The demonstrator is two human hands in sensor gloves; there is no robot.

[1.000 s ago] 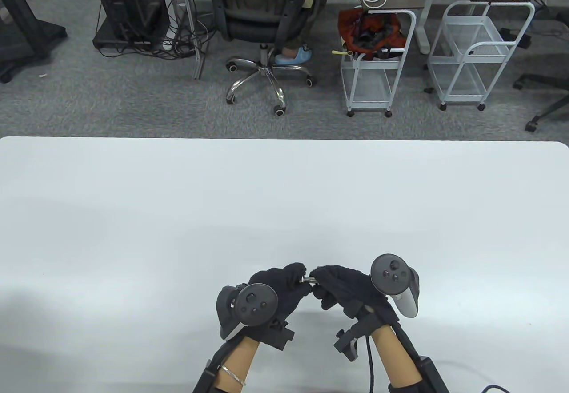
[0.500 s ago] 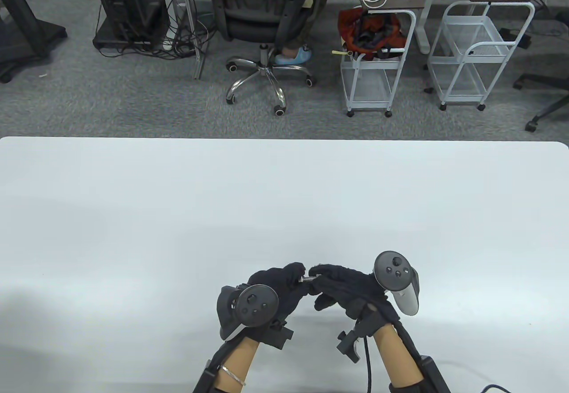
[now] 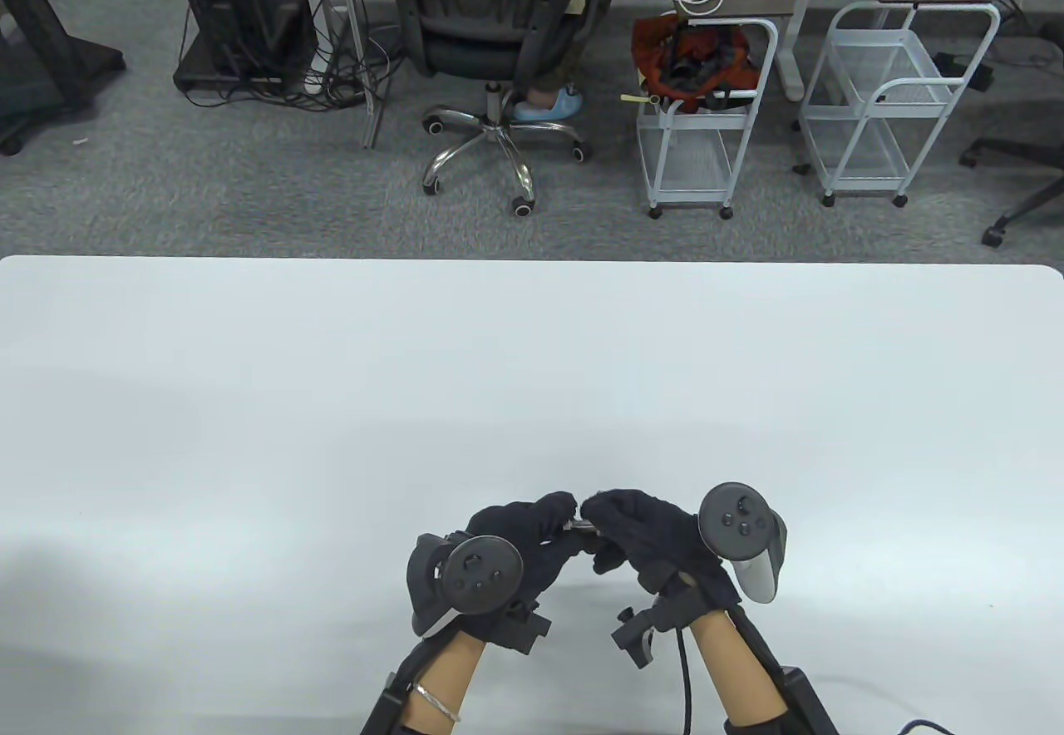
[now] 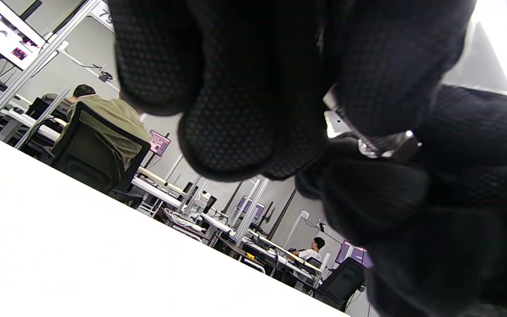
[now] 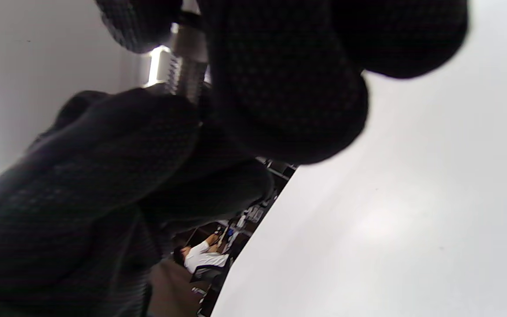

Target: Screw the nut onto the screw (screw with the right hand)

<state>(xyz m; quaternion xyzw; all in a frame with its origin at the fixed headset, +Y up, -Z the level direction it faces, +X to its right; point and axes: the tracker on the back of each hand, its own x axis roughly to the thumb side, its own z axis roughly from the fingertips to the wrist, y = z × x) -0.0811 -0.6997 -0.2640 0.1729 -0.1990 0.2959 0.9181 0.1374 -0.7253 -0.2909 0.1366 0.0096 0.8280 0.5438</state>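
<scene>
Both black-gloved hands meet fingertip to fingertip just above the white table (image 3: 532, 369), near its front edge. A short metal screw (image 3: 579, 525) spans the small gap between them. My left hand (image 3: 565, 519) grips one end of it. In the left wrist view the threaded shaft (image 4: 370, 145) runs from my left fingers (image 4: 236, 110) to a wider metal nut (image 4: 405, 143) at the right hand's fingertips. My right hand (image 3: 594, 519) pinches that end. The right wrist view shows the threaded shaft (image 5: 185, 61) between the two gloves; both ends are hidden by fingers.
The table's far edge (image 3: 532, 259) borders grey carpet. Beyond it stand an office chair (image 3: 490, 28), two white wire carts (image 3: 706, 120) and desks, all out of reach. A black cable (image 3: 686, 685) trails from my right wrist.
My right hand has rolled slightly around the screw's axis, its tracker and wrist mount shifting a little. My left hand stays almost still. The grip on the screw is unchanged.
</scene>
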